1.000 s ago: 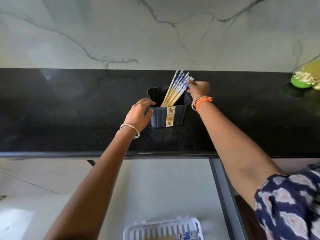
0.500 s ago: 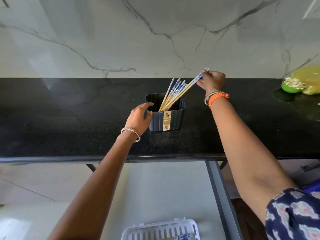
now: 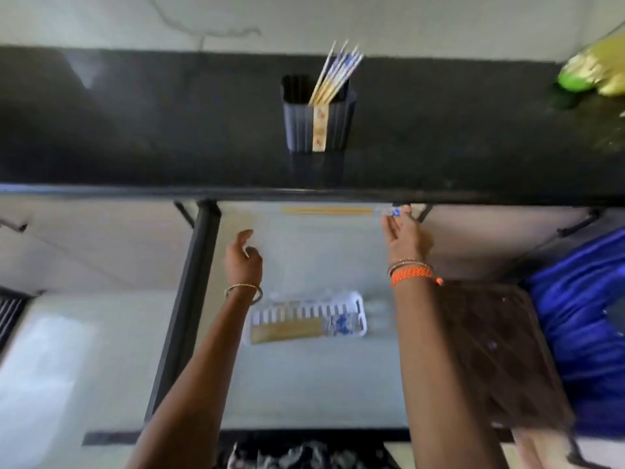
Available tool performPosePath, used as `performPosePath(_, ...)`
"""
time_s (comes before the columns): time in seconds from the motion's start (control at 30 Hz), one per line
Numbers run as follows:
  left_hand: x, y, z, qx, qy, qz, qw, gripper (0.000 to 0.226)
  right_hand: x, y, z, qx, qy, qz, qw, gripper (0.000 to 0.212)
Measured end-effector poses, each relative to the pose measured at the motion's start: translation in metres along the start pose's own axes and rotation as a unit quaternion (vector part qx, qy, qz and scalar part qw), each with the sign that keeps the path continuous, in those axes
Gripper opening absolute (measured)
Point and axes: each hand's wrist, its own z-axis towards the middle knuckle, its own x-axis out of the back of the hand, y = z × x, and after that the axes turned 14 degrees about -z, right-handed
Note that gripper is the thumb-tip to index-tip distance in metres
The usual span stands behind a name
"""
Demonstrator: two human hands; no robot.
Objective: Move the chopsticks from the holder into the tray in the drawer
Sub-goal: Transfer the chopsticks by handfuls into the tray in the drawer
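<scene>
A dark ribbed holder [image 3: 318, 116] stands on the black counter with several blue-topped chopsticks [image 3: 334, 74] leaning in it. My right hand [image 3: 404, 236] is over the open drawer, just below the counter edge, and pinches the blue ends of a pair of chopsticks [image 3: 326, 210] that lie level, pointing left. My left hand [image 3: 244, 258] hovers over the drawer with its fingers apart and nothing in it. A white slotted tray [image 3: 358, 304] sits in the drawer between my forearms, with several chopsticks [image 3: 287, 330] lying in it. The picture is blurred.
The black counter [image 3: 135, 130] runs across the top. A green bowl [image 3: 575, 81] sits at its far right. The drawer's dark left rail [image 3: 186, 299] runs down beside my left arm. A brown patterned mat [image 3: 497, 350] and blue cloth [image 3: 581, 319] lie to the right.
My right hand drew a pair of chopsticks out of the holder and brought it down over the drawer. My left hand let go of the holder and dropped too. The view tilted downward.
</scene>
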Motion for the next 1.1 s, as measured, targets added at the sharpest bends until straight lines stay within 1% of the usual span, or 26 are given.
performPosePath(0.13,0.043,-0.066,-0.035,0.059,-0.031,0.092,0.994,0.035,0.054,0.077,-0.017,-0.106,0.002,-0.008,0.994,0.026)
performPosePath(0.23,0.060,-0.090,-0.051,0.083,-0.049,0.137,0.986,0.032,0.071,0.110,-0.024,-0.154,0.030,-0.065,0.986,0.027)
performPosePath(0.33,0.062,-0.101,-0.055,0.105,-0.101,0.162,0.976,0.028,0.072,0.127,-0.024,-0.172,0.039,-0.126,0.976,0.027)
performPosePath(0.4,0.061,-0.105,-0.056,0.121,-0.119,0.172,0.971,0.027,0.070,0.137,-0.022,-0.186,0.043,-0.150,0.970,0.025)
performPosePath(0.6,0.059,-0.115,-0.055,0.149,-0.129,0.130,0.972,0.029,0.059,0.161,-0.018,-0.192,0.074,-0.174,0.963,0.023)
performPosePath(0.7,0.059,-0.117,-0.054,0.156,-0.138,0.125,0.970,0.025,0.052,0.163,-0.017,-0.182,0.100,-0.181,0.961,0.009)
performPosePath(0.77,0.059,-0.118,-0.055,0.151,-0.146,0.132,0.969,0.022,0.050,0.165,-0.014,-0.177,0.108,-0.192,0.959,0.013)
performPosePath(0.8,0.059,-0.118,-0.055,0.151,-0.146,0.134,0.968,0.023,0.050,0.164,-0.013,-0.179,0.102,-0.206,0.957,0.017)
performPosePath(0.83,0.059,-0.118,-0.056,0.153,-0.144,0.134,0.968,0.025,0.052,0.163,-0.011,-0.185,0.079,-0.232,0.952,0.019)
performPosePath(0.9,0.059,-0.119,-0.059,0.147,-0.138,0.134,0.970,0.029,0.053,0.159,-0.007,-0.207,0.000,-0.280,0.937,0.020)
performPosePath(0.93,0.059,-0.120,-0.061,0.142,-0.136,0.133,0.971,0.030,0.055,0.156,-0.004,-0.211,-0.030,-0.301,0.929,0.027)
performPosePath(0.97,0.059,-0.121,-0.063,0.144,-0.134,0.131,0.972,0.030,0.056,0.153,-0.002,-0.210,-0.047,-0.325,0.921,0.029)
performPosePath(1.03,0.060,-0.122,-0.065,0.163,-0.132,0.125,0.970,0.034,0.054,0.155,-0.001,-0.170,-0.054,-0.408,0.896,0.020)
performPosePath(1.07,0.060,-0.123,-0.066,0.171,-0.132,0.124,0.968,0.037,0.052,0.158,-0.005,-0.138,-0.047,-0.447,0.883,0.013)
performPosePath(1.1,0.060,-0.123,-0.067,0.177,-0.132,0.121,0.968,0.039,0.049,0.162,-0.010,-0.092,-0.043,-0.485,0.869,0.013)
